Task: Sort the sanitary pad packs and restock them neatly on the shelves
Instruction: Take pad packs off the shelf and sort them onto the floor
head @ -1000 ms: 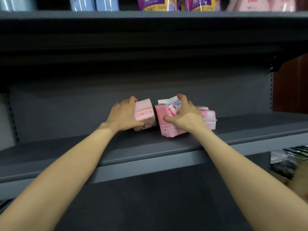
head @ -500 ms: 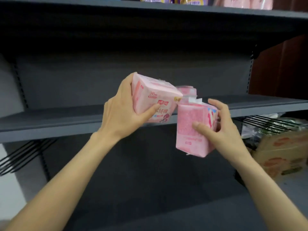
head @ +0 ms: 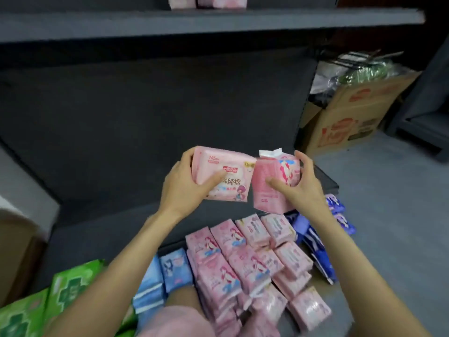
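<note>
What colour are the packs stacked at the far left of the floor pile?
Green, with a darker green cross-like pattern, on the green packs; the head view shows them.

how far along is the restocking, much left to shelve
Done: a few pink packs stand on the upper shelf. In hand: the left hand grips one pink pack, the right hand another. Left: most of it, pink, blue and green packs lie below.

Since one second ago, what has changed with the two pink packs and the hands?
Both pink packs came off the shelf and down, now held over the sorted packs. The left hand still grips the left pack, the right hand still grips the right pack.
</note>
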